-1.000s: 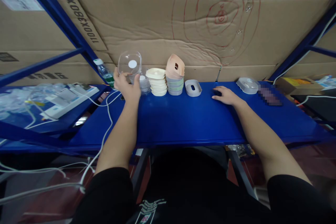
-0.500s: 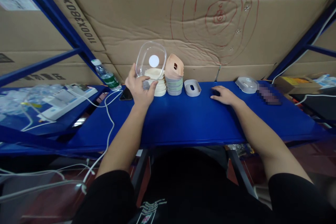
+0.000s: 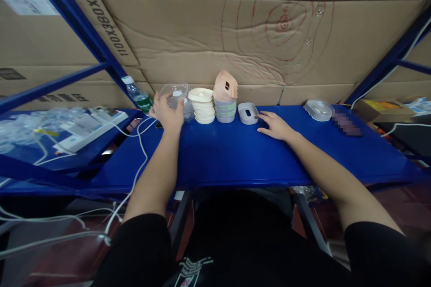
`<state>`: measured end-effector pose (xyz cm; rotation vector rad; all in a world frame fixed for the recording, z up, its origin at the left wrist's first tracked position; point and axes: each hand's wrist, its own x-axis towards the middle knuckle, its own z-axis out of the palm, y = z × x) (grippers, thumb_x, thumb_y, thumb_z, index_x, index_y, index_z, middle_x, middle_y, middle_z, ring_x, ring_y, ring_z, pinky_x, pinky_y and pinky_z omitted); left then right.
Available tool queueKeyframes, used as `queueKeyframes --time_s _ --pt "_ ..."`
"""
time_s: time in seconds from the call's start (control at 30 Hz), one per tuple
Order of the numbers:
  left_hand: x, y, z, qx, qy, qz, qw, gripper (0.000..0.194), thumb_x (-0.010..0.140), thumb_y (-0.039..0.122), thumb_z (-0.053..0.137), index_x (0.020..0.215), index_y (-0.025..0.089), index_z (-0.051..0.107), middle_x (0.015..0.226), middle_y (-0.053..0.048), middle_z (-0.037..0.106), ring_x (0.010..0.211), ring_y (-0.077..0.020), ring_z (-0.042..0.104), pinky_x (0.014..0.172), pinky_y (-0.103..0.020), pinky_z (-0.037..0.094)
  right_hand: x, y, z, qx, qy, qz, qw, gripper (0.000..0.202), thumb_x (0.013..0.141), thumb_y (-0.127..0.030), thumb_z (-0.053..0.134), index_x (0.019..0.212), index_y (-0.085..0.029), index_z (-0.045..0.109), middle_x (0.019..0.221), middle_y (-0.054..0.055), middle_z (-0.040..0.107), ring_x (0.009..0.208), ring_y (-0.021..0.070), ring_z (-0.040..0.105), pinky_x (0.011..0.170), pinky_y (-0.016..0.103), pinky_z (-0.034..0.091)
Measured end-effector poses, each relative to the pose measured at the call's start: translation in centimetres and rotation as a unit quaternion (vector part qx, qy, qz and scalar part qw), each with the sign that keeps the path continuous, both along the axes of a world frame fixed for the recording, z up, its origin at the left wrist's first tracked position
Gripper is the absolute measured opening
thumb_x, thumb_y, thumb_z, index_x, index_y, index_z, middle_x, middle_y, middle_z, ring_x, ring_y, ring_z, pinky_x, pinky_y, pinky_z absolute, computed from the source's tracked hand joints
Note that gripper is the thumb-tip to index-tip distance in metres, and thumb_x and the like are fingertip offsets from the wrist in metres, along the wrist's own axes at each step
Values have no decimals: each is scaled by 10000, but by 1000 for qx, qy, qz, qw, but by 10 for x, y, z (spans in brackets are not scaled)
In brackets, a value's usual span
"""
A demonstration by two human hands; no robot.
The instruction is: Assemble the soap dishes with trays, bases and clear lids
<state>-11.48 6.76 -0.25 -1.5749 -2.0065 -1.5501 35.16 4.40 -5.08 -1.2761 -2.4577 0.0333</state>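
My left hand [image 3: 169, 113] grips a clear plastic container [image 3: 181, 87] with a round white sticker. The container is over a stack of similar clear pieces [image 3: 188, 110], partly hidden behind my fingers; whether it rests on them I cannot tell. Right of that stands a stack of cream plastic trays [image 3: 204, 112]. Beside it, grey and green trays [image 3: 225, 110] are piled up, with a tilted peach-coloured tray [image 3: 225, 85] with a slot on top. A grey slotted tray [image 3: 248, 113] lies alone on the table. At its right edge, my right hand [image 3: 274, 125] has its fingers stretched out and apart.
A water bottle [image 3: 138, 96] leans at the left, near white cables [image 3: 143, 143]. Another clear container [image 3: 318, 110] sits on the blue table [image 3: 235, 157] at the right, near a cardboard box [image 3: 387, 110]. A cardboard wall [image 3: 188, 36] closes off the back.
My left hand has lowered the clear container to the left, from in front of the cream stack to the clear pieces. My right hand has moved left to the single grey tray.
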Motion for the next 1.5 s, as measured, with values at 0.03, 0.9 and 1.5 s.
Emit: queueKeyframes --time_s 0.03,0.9,1.5 --pt "0 1 -1 -6 -1 -5 1000 497 958 472 771 1391 252 666 1738 -205 519 1649 -409 448 1347 -692 242 3 1 -1 -1 2 -5 1000 788 1036 -684 649 1674 -229 563 1765 191 521 1619 466 500 1322 687 425" --pt "35 -16 14 -24 216 -197 956 451 1019 367 585 1440 305 735 1626 -119 658 1529 -421 536 1296 -632 265 2 3 -6 -4 5 -6 1000 902 1016 -832 580 1714 -264 509 1807 164 472 1658 474 449 1354 700 379" --pt "48 -8 9 -2 160 -159 974 485 1007 630 711 1367 310 763 1656 -117 645 1518 -394 599 1415 -671 5 5 4 -7 -6 7 -6 1000 905 1023 -814 587 1702 -219 527 1778 206 501 1641 480 470 1346 692 391"
